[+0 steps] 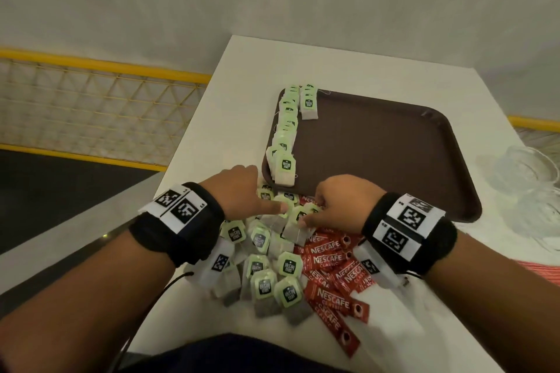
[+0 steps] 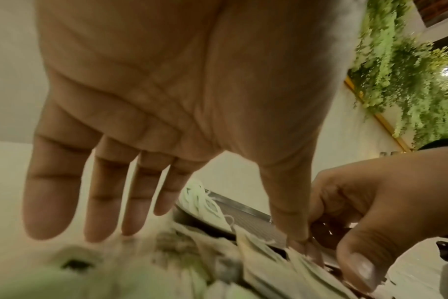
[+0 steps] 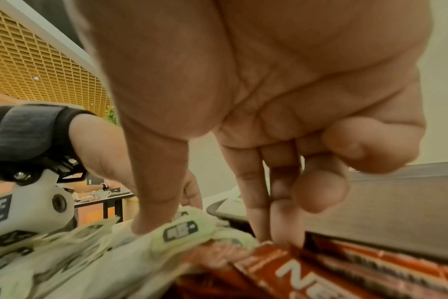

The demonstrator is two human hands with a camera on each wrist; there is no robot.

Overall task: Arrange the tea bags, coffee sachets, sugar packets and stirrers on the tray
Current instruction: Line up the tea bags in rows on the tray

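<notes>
A brown tray (image 1: 378, 154) lies on the white table (image 1: 230, 106). A row of green-tagged tea bags (image 1: 286, 130) runs down the tray's left side. In front of the tray lies a loose pile of tea bags (image 1: 266, 266), with red Nescafe sachets (image 1: 330, 257) to its right. My left hand (image 1: 266, 200) hovers over the pile's far end, its fingers (image 2: 100, 202) straight and only the thumb touching the bags. My right hand (image 1: 309, 218) pinches a tea bag (image 3: 182, 230) by its tag, with the thumb (image 3: 151, 202) on top and two fingers behind it.
Clear glass cups (image 1: 521, 179) stand right of the tray. A red-striped bundle (image 1: 536, 269) shows at the right edge. A yellow mesh railing (image 1: 106, 94) runs past the table's left edge. Most of the tray's floor is bare.
</notes>
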